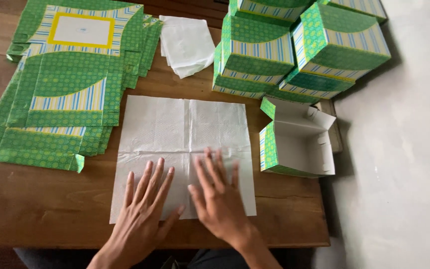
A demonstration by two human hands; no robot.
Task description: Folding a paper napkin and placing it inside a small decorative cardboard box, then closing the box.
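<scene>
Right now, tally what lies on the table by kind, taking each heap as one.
Unfolded white paper sheet under left hand and right hand: 1
Open box: 1
Heap of flat green cartons: 1
Stack of closed boxes: 1
Folded white papers: 1
Total: 5

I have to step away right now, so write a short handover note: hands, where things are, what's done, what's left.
Left hand and right hand: both flat, fingers spread, pressing the near half of the unfolded white paper sheet; neither has a grip on anything.
Things: the sheet lies open on the wooden table. An open, empty box sits just right of it. Flat box blanks are stacked far left; spare folded paper lies beyond the sheet.
Done: several closed boxes are piled far right.
Left: the open box has no paper in it; the blanks remain unfolded.
</scene>
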